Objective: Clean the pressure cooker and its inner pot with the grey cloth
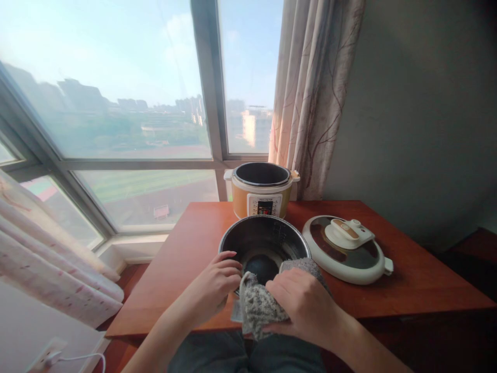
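A dark inner pot [267, 235] of a cooker stands near the front of the table, tilted a little toward me. At its near left rim is my left hand [218, 282], closed over the edge, with the thumb mostly hidden. My right hand [301, 303] is closed on a grey fluffy cloth [262, 308]. The cloth hangs over the pot's near rim, and another part of it bulges out beyond my right knuckles. Behind the pot is the yellow and white cooker body [240, 194], with its top uncovered and its control panel facing me.
To the right lies the round white lid [361, 274], with a dark glass top and a handle. All of it is on a reddish wooden table [178, 259]. Curtains [310, 93] and large windows are behind and to the left. A plugged-in white cable [83, 356] shows at lower left.
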`<act>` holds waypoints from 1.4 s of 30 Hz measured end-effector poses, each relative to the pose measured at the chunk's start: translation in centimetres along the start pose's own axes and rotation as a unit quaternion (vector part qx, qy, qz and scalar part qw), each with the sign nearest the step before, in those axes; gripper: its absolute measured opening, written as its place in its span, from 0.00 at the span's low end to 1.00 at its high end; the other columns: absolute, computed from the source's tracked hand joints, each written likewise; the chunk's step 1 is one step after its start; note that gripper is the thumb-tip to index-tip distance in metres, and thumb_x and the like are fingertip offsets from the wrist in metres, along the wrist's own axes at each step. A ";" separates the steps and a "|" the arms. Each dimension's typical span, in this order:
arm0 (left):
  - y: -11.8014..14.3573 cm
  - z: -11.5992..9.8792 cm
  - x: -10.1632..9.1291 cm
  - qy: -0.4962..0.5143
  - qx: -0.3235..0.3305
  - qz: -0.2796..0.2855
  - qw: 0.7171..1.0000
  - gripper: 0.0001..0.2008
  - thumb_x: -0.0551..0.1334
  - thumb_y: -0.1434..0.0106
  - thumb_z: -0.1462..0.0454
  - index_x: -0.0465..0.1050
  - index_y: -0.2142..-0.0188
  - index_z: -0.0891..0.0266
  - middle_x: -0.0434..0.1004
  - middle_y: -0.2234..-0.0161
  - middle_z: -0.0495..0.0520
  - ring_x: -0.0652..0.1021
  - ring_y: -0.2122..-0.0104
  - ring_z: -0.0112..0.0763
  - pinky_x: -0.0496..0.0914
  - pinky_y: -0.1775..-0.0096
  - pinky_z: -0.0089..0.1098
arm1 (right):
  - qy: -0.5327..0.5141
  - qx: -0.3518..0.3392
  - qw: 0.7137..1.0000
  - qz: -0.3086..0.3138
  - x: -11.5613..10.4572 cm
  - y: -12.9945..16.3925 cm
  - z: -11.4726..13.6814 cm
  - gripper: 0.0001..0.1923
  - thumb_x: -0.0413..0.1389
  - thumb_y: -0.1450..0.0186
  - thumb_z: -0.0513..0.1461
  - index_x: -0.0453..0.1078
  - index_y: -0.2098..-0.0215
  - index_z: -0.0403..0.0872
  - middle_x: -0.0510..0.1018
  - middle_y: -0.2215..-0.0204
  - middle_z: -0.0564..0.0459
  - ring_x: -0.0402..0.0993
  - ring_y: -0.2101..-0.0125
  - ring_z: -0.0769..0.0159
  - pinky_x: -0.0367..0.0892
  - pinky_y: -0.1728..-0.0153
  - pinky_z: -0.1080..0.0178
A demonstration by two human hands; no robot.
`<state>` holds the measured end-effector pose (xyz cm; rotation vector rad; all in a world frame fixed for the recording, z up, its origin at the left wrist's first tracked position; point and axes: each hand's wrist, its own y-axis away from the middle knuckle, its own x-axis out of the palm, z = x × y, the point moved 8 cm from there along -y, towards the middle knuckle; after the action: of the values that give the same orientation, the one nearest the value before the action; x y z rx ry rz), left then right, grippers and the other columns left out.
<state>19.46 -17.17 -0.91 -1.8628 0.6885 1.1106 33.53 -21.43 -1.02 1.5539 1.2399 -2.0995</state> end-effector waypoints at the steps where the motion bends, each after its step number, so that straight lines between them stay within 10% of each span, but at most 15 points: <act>1: 0.0 0.2 -0.2 -0.007 0.008 0.004 1.000 0.16 0.52 0.47 0.78 0.72 0.70 0.58 0.81 0.66 0.48 0.79 0.53 0.30 0.58 0.34 0.39 | -0.012 -0.007 1.000 0.020 0.0 0.2 -0.5 0.27 0.54 0.35 0.61 0.70 0.58 0.46 0.77 0.67 0.51 0.69 0.67 0.58 0.55 0.65 0.57; 13: -0.4 4.6 -1.7 -0.040 0.042 -0.052 0.997 0.16 0.51 0.42 0.79 0.70 0.71 0.58 0.80 0.65 0.50 0.76 0.46 0.34 0.64 0.37 0.43 | -0.072 0.018 0.993 0.089 -1.3 0.8 -4.2 0.22 0.66 0.40 0.50 0.71 0.54 0.47 0.78 0.59 0.48 0.70 0.57 0.54 0.61 0.54 0.55; 25: 0.4 -3.8 1.2 -0.113 -0.052 -0.106 0.987 0.10 0.54 0.42 0.73 0.70 0.66 0.60 0.76 0.70 0.53 0.77 0.67 0.36 0.73 0.48 0.45 | -0.010 0.024 0.999 -0.046 -0.6 0.2 -0.7 0.20 0.66 0.44 0.51 0.70 0.63 0.47 0.77 0.67 0.51 0.69 0.66 0.57 0.58 0.62 0.55; 31: 0.2 -4.2 1.0 -0.083 -0.049 -0.153 0.983 0.09 0.53 0.41 0.73 0.68 0.67 0.60 0.75 0.72 0.52 0.78 0.69 0.35 0.75 0.51 0.44 | 0.007 0.014 0.996 -0.083 -0.5 -0.2 1.0 0.19 0.56 0.33 0.54 0.69 0.63 0.46 0.77 0.68 0.50 0.69 0.68 0.58 0.56 0.65 0.56; 42: 0.8 -0.4 -0.9 -0.074 0.038 -0.059 0.995 0.14 0.50 0.35 0.74 0.71 0.63 0.58 0.80 0.65 0.50 0.80 0.57 0.31 0.66 0.38 0.39 | -0.011 -0.034 0.993 0.112 -0.3 -0.5 -2.2 0.26 0.64 0.40 0.57 0.71 0.56 0.46 0.78 0.64 0.49 0.72 0.64 0.57 0.62 0.62 0.57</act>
<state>18.60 -17.88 -0.36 -1.7150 0.5209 1.1185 34.84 -19.58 -0.68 1.5570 1.0630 -1.9095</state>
